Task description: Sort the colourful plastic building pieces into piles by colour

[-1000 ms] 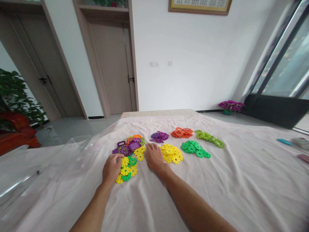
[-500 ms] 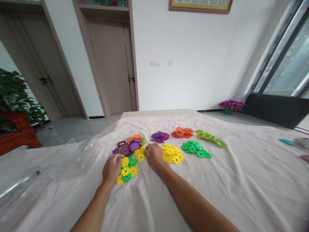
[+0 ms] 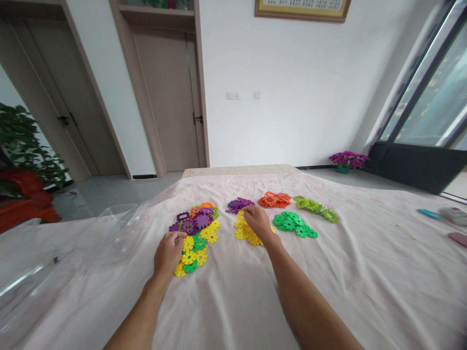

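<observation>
On the pale cloth lies a mixed heap of plastic snowflake discs [image 3: 195, 228], yellow, green, purple and orange. My left hand [image 3: 167, 253] rests on its near left edge with the fingers curled on a yellow disc. My right hand [image 3: 258, 221] hovers over the yellow pile [image 3: 242, 231], fingers pinched together; what they hold is hidden. Sorted piles lie beyond: purple [image 3: 236, 204], orange [image 3: 274, 199], light green [image 3: 315, 208] and dark green [image 3: 294, 223].
A clear plastic bag [image 3: 69, 248] lies at the left on the cloth. Small items [image 3: 450, 216] sit at the far right edge. Two doors, a potted plant [image 3: 22, 146] and a flower pot [image 3: 346, 160] stand behind, with a dark window frame on the right.
My right hand has moved right, from the edge of the mixed heap to above the yellow pile. My left hand has stayed where it was.
</observation>
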Demonstrator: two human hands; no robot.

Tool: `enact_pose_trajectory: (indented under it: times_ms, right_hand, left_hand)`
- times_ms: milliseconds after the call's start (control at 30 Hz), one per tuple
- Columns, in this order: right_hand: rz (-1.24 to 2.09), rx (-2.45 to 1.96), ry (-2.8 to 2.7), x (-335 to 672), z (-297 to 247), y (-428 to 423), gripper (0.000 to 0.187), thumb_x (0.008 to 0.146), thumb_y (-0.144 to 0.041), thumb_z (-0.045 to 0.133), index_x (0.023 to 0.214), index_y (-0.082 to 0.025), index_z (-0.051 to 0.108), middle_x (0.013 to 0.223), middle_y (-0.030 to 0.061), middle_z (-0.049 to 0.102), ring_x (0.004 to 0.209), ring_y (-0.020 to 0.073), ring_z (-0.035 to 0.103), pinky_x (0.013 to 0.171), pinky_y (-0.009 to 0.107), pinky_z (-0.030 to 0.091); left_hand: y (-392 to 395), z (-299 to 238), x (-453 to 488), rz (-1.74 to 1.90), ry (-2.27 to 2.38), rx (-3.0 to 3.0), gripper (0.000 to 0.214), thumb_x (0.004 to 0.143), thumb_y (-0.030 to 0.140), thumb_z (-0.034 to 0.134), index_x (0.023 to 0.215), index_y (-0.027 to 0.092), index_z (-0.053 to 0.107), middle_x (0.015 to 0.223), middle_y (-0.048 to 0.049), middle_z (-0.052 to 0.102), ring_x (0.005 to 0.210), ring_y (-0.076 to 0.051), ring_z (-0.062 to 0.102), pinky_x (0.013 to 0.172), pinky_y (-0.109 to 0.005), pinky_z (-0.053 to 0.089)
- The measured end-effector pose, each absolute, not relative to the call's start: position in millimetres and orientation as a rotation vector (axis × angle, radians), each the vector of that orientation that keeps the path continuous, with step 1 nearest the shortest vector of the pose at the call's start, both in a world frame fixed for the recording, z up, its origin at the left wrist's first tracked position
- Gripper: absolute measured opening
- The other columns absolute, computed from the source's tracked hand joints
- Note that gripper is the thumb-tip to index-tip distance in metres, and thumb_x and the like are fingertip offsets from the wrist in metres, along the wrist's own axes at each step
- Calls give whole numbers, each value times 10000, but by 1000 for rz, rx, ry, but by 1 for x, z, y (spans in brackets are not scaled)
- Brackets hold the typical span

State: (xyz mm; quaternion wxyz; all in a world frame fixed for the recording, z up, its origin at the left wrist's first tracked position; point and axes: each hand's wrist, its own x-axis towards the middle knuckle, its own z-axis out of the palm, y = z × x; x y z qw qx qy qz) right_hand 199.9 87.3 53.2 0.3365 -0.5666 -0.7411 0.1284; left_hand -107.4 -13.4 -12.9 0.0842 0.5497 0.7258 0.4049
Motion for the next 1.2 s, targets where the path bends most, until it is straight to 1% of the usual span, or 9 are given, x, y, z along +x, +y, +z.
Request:
enact_pose_trajectory:
  times_ms: [100,200,333,467,567,667,833,1000,1200]
  right_hand:
    - [387,-1656,-1978,219,66,84,298,822,-187,521,905,-232,803,841,22,760,798,188,684,656,236,397]
    - [272,-1847,-1932,226,73,80,266,827,-227,537,855,-228,801,790,51,744,765,205,678,626,250,367]
    - [100,-1727,-1941,213,73,77,281,832,-207,547,938,-252,803,891,49,768,860,213,682,698,259,404]
    - [112,-1449,-2119,178,59,67,260,873,-196,556,959,-246,796,990,37,765,967,196,658,836,257,424]
    - [164,-1335,-2259,150,44,52,221,913,-252,577,991,-236,783,986,53,746,969,204,635,841,275,423]
    - [176,-1280,-2325,130,32,39,256,936,-314,592,1137,-253,739,1060,67,707,1019,223,595,853,302,423]
    - [153,-1260,-2401,117,24,32,445,936,-336,611,1379,-318,573,1235,71,606,1115,242,513,914,351,410]
    - [142,-1189,-2467,114,21,36,483,935,-366,605,1412,-346,532,1266,70,559,1113,253,479,938,387,390]
    - [165,-1189,-2428,113,18,38,378,929,-354,602,1299,-279,610,1239,77,558,1114,247,469,963,385,373]
  left_hand:
    - [-14,-13,-108,1200,2166,1638,269,849,249,477,947,240,727,1100,-45,690,1075,-217,634,970,-334,461]
    - [-13,-13,-108,1192,2163,1637,265,857,254,475,950,241,723,1102,-46,687,1080,-215,630,974,-331,456]
    - [-13,-13,-108,1178,2163,1633,266,857,251,469,951,245,719,1117,-44,679,1090,-215,623,984,-332,448]
    - [-13,-14,-109,1168,2155,1645,272,866,257,465,966,239,717,1124,-50,677,1097,-218,617,989,-339,444]
    - [-13,-14,-109,1172,2156,1649,266,871,268,473,967,240,720,1122,-50,680,1092,-218,621,989,-335,449]
    - [-14,-13,-108,1177,2169,1638,259,869,264,482,959,245,724,1120,-46,687,1088,-216,629,980,-328,458]
    - [-13,-13,-107,1178,2164,1652,254,867,254,485,959,241,721,1117,-47,694,1081,-209,628,979,-323,457]
    - [-12,-14,-108,1179,2170,1651,257,858,253,481,958,236,718,1120,-50,688,1066,-211,628,976,-328,458]
    - [-12,-14,-108,1177,2170,1646,265,856,262,480,966,238,720,1126,-45,683,1076,-210,624,981,-322,454]
